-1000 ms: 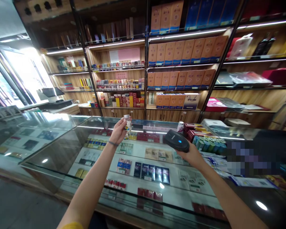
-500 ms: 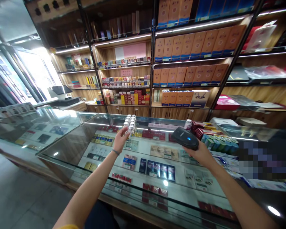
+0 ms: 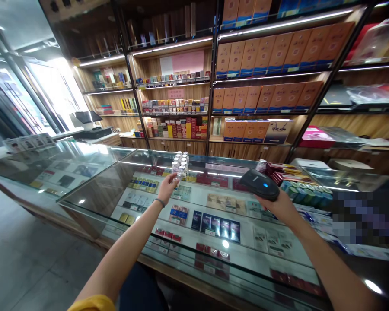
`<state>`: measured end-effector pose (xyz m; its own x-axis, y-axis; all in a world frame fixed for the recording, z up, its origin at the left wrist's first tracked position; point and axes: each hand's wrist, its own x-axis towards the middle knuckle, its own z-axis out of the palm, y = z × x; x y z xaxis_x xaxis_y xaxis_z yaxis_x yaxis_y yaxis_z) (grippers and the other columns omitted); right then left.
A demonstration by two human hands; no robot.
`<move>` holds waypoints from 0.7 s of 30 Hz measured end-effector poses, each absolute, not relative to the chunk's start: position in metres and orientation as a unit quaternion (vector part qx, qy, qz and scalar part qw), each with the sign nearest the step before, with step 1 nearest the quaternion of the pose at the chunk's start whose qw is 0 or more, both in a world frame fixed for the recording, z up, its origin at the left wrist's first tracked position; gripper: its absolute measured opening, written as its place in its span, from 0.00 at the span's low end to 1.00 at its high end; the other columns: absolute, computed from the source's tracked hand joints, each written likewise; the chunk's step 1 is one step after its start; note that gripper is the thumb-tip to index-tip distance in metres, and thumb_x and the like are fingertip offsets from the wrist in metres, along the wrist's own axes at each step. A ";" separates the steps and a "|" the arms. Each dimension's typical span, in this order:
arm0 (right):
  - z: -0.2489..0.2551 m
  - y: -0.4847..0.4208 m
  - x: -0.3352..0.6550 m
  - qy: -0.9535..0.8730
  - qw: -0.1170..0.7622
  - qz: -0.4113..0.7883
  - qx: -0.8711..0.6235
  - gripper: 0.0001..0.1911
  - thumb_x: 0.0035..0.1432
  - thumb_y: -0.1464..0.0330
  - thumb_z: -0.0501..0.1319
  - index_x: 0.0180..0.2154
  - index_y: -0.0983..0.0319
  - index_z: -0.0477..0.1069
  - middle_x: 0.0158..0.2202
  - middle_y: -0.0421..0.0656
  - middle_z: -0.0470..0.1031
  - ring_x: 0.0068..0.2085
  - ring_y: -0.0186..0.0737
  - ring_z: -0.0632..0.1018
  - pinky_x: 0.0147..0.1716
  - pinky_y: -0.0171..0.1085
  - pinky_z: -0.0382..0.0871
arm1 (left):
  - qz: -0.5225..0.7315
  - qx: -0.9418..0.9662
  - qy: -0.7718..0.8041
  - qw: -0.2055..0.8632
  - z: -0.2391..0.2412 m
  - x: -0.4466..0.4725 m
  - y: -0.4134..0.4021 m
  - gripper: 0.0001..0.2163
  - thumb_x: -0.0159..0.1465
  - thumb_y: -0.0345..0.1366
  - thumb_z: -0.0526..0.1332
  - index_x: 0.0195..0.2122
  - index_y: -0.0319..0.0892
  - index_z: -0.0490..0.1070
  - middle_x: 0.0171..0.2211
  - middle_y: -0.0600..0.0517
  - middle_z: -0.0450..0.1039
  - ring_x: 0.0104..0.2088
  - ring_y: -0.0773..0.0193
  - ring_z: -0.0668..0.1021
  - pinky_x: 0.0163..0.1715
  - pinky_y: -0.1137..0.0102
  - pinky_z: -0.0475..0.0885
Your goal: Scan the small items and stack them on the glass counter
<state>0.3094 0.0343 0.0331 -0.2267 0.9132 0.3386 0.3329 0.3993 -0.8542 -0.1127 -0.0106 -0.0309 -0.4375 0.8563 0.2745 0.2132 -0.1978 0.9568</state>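
Note:
My left hand (image 3: 167, 187) reaches over the glass counter (image 3: 94, 185) and grips a small clear bottle (image 3: 180, 174) with a white cap at the near edge of a cluster of like bottles (image 3: 180, 160). The bottle stands at counter level among the others. My right hand (image 3: 278, 206) holds a black barcode scanner (image 3: 258, 184) with a lit blue dot, raised above the counter to the right of the bottles.
Cigarette packs (image 3: 214, 224) lie in rows under the glass. A can (image 3: 262, 165) and stacked red and green packs (image 3: 298, 185) sit on the counter's right. Wooden shelves with orange cartons (image 3: 262, 65) stand behind. A till screen (image 3: 84, 116) is at far left.
My left hand has lowered the small bottle from in front of me down to the cluster on the counter. The scanner has stayed raised in my right hand.

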 end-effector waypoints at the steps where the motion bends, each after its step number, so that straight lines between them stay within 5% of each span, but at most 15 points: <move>1: 0.033 0.034 0.309 -0.712 0.441 0.327 -0.438 0.24 0.44 0.57 0.70 0.42 0.62 0.73 0.18 0.37 0.73 0.16 0.37 0.69 0.17 0.37 0.66 | 0.614 0.460 0.586 0.259 -0.031 -0.114 -0.011 0.23 0.60 0.43 0.66 0.55 0.41 0.72 0.54 0.42 0.75 0.52 0.54 0.77 0.50 0.61 0.73; 15: 0.046 0.027 0.308 -0.722 0.431 0.314 -0.441 0.17 0.44 0.57 0.69 0.35 0.59 0.72 0.16 0.38 0.71 0.16 0.39 0.69 0.18 0.38 0.65 | 0.577 0.466 0.637 0.211 -0.028 -0.124 -0.014 0.24 0.57 0.45 0.69 0.53 0.42 0.75 0.41 0.47 0.80 0.45 0.54 0.79 0.48 0.61 0.73; 21: 0.048 0.026 0.308 -0.720 0.433 0.310 -0.445 0.16 0.45 0.57 0.68 0.33 0.58 0.70 0.15 0.37 0.71 0.16 0.39 0.70 0.18 0.38 0.67 | 0.583 0.498 0.617 0.179 -0.023 -0.122 -0.014 0.26 0.55 0.44 0.71 0.54 0.44 0.75 0.48 0.46 0.78 0.50 0.51 0.78 0.52 0.57 0.72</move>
<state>0.3078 0.0262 0.0477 -0.2295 0.9092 0.3475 0.3715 0.4118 -0.8321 -0.1219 -0.0144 -0.0230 -0.4401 0.8223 0.3607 0.4060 -0.1760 0.8967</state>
